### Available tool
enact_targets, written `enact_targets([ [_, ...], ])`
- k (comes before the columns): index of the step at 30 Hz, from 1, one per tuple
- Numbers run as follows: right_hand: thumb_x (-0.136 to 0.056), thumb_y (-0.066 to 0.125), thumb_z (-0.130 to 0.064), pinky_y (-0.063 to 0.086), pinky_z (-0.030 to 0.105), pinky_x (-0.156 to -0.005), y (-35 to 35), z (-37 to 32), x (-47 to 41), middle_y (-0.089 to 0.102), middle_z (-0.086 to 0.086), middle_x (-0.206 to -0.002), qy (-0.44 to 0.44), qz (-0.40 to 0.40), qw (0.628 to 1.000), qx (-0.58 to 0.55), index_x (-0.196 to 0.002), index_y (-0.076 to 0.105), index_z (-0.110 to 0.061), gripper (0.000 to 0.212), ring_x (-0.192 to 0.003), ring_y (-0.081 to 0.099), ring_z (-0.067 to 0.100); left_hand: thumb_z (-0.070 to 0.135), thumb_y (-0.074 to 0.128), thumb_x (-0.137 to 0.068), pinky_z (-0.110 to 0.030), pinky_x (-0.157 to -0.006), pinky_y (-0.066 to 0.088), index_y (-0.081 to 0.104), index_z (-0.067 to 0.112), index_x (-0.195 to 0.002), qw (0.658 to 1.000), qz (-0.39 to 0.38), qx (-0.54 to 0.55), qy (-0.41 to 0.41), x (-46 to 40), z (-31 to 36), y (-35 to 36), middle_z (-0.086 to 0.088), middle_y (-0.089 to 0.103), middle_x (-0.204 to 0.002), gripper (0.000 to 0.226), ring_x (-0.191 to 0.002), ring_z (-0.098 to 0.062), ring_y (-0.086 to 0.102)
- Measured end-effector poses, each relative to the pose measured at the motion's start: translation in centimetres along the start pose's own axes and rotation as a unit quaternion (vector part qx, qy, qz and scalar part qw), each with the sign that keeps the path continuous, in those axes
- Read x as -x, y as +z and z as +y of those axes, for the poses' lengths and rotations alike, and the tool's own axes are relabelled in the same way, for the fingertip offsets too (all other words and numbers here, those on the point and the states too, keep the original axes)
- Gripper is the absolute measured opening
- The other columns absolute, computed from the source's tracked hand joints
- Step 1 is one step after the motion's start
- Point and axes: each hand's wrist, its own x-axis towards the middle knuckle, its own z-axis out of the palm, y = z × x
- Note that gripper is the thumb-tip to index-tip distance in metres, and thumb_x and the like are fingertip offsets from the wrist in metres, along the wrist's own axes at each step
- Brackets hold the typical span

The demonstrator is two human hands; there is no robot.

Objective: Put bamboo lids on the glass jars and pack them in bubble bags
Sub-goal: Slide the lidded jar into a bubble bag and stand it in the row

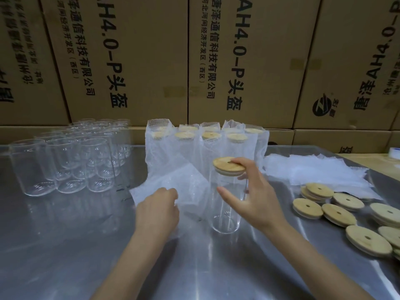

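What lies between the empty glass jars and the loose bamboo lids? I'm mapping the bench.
In the head view: a bubble bag gripped by the left hand, then the lidded jar.

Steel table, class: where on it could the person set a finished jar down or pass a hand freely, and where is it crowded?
Free: the bare steel table in front of the empty jars, left of the left hand; also the near strip between the forearms. Crowded: the right side with loose bamboo lids and flat bubble bags, and the back row of bagged jars.
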Motion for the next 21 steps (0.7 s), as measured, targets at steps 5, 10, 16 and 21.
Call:
enact_targets([
  [5,-0.066,0.069,-0.065,0.044,0.016,-0.063,-0.7,0.4,-0.2,0.051,-0.035,-0.102,0.076,0.061,0.995,-0.024,-0.109,0.034,-0.05,0.057,-0.084,0.06,-0.003,0.05,0.046,-0.095,-0.028,-0.073,0.038,0.058,0.033,-0.113,0.999,-0.024,0.041,0.016,0.0,0.6,0.7,0.007,0.066,-0.107,0.028,-0.102,-0.019,0.061],
  [10,-0.067,0.072,-0.048,0.054,0.025,-0.062,-1.5,-0.1,-0.9,0.067,-0.001,-0.102,0.163,0.124,0.921,-0.331,-0.106,0.044,-0.038,0.048,-0.08,0.068,0.01,0.048,0.043,-0.096,-0.029,-0.06,0.034,0.049,0.019,-0.066,0.998,-0.057,0.041,0.009,0.6,0.8,0.7,0.002,0.059,-0.076,0.042,-0.08,-0.027,0.056],
  [16,-0.071,0.062,-0.046,0.058,0.031,-0.062,-0.5,-0.6,-0.2,0.072,0.003,-0.106,0.275,0.014,0.807,-0.522,-0.129,0.052,-0.023,0.063,-0.092,0.071,0.025,0.046,0.047,-0.095,-0.03,-0.057,0.039,0.046,0.018,-0.058,0.986,-0.115,0.118,-0.018,0.3,0.4,0.7,-0.003,0.06,-0.069,0.046,-0.07,-0.025,0.056],
  [21,-0.058,0.077,-0.043,0.055,0.03,-0.059,1.0,-0.5,0.5,0.07,-0.004,-0.109,0.301,-0.026,0.796,-0.524,-0.117,0.062,-0.034,0.062,-0.097,0.071,0.022,0.024,0.064,-0.087,-0.024,-0.061,0.043,0.064,0.031,-0.058,0.96,-0.162,0.226,-0.041,-0.6,-0.5,0.8,0.011,0.067,-0.072,0.03,-0.083,-0.019,0.064],
])
